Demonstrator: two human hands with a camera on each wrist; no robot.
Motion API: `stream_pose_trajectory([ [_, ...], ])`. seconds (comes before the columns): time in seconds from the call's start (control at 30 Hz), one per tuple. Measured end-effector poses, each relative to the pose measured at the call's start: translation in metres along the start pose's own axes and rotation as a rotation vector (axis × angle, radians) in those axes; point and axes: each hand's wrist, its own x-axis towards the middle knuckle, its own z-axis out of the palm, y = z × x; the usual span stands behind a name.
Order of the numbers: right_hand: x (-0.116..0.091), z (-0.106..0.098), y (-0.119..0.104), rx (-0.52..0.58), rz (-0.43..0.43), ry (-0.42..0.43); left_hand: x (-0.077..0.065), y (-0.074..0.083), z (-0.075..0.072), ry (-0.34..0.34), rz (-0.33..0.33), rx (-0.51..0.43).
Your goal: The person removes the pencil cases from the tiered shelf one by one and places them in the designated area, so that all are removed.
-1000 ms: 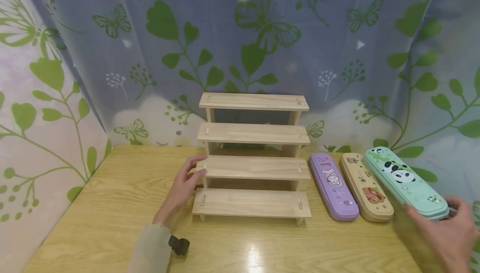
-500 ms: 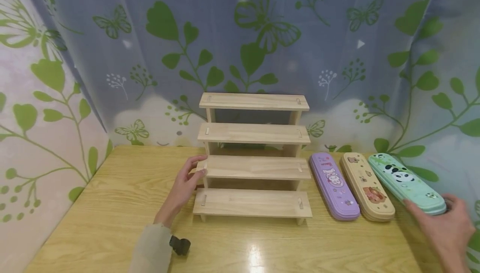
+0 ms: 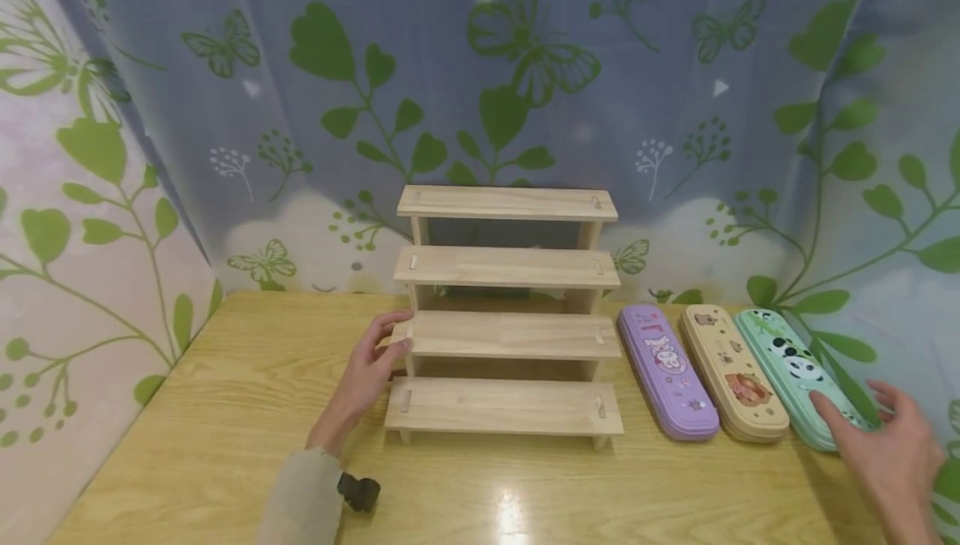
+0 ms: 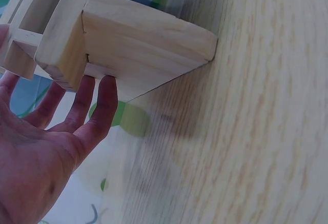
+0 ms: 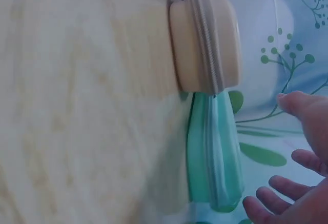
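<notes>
A light wooden tiered stand (image 3: pixel 504 406) with several stepped boards stands upright on the table. At its left end, my left hand (image 3: pixel 367 372) grips the edge of the second board from the bottom. The left wrist view shows that hand (image 4: pixel 46 147) with fingertips against the stand's side panel (image 4: pixel 143 39). To the right lies a mint green pencil case (image 3: pixel 787 362) with pandas on it, beside a cream pencil case (image 3: pixel 735 374). My right hand (image 3: pixel 892 453) hovers at the green case's near end, fingers spread; in the right wrist view the hand (image 5: pixel 302 188) appears apart from it.
A purple pencil case (image 3: pixel 667 374) lies between the stand and the cream case. Patterned curtains (image 3: pixel 525 70) with green leaves and butterflies close off the table's (image 3: pixel 247 395) back and both sides.
The green pencil case has swung left, down onto the table alongside the cream one. My right hand has let go of it and spread its fingers. The left hand has stayed put.
</notes>
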Motion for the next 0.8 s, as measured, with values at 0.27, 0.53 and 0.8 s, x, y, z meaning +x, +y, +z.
stream_pose_trajectory([
  [0.27, -0.011, 0.008, -0.023, 0.173, -0.174, 0.045, -0.001, 0.002, 0.001, 0.001, -0.003, 0.032],
  [0.53, -0.023, 0.024, -0.037, 0.185, -0.735, 0.043, -0.014, 0.009, -0.004, -0.005, 0.056, 0.295],
  [0.8, -0.035, 0.032, -0.044, -0.033, -0.918, -0.120, -0.042, 0.015, -0.016, 0.029, 0.225, 0.776],
])
